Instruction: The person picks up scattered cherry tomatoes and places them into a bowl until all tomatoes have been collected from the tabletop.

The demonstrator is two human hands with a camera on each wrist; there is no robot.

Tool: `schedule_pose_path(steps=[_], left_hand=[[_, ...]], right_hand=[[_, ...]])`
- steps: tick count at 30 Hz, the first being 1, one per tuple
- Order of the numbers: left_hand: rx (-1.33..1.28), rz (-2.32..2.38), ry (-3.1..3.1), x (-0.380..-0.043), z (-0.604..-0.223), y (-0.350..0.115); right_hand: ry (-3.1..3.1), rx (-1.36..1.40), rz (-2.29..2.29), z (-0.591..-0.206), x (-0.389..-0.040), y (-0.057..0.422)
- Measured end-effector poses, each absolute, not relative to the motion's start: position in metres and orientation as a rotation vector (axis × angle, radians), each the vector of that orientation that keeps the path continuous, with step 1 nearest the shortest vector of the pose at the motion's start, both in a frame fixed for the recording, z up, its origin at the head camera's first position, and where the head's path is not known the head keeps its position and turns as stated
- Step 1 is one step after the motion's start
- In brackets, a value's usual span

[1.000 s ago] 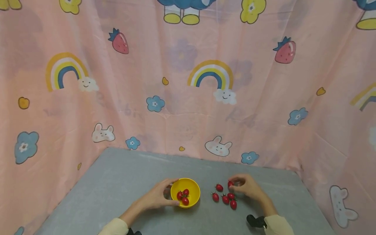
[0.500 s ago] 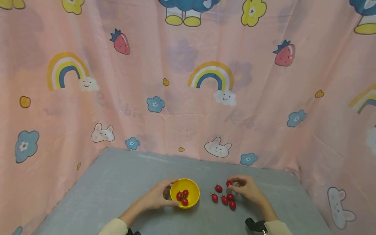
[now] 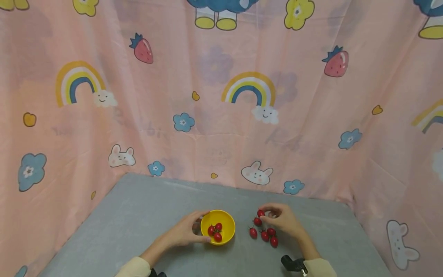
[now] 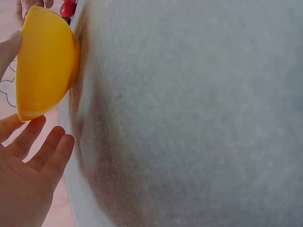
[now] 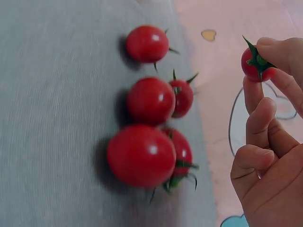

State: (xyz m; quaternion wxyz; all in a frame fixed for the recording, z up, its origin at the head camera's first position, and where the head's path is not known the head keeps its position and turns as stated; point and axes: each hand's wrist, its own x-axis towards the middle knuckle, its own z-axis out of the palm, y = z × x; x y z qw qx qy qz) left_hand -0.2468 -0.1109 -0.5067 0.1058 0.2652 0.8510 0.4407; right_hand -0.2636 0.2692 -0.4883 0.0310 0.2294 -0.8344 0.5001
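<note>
My left hand (image 3: 183, 231) holds the yellow bowl (image 3: 227, 222) by its left side, thumb near the front rim and fingers at the back. Three cherry tomatoes lie inside it. In the left wrist view the bowl (image 4: 47, 61) hides what it contains; some fingers of the left hand (image 4: 28, 175) are spread below its rim. My right hand (image 3: 286, 220) pinches a cherry tomato (image 3: 260, 213) between thumb and fingertips, raised off the table. Its green stem shows in the right wrist view on the held cherry tomato (image 5: 248, 65), with the other fingers of the right hand (image 5: 274, 165) curled loosely.
Several loose cherry tomatoes (image 3: 264, 236) lie grouped on the grey table (image 3: 166, 200), right of the bowl and just below the right hand. Behind the table hangs a pink patterned curtain (image 3: 207, 150). A black wrist mount (image 3: 292, 264) sits at the right sleeve.
My right hand has lifted the pinched cherry tomato from the right of the group and carried it leftward, toward the bowl. The left hand and bowl stay in place.
</note>
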Motion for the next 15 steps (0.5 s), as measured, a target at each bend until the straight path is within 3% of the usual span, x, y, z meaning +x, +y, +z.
schedule_pose_path(steps=[15], left_hand=[[0.780, 1.305, 2.496, -0.247, -0.506, -0.112]], right_hand=[[-2.559, 0.727, 1.630, -0.483, -0.265, 0.232]])
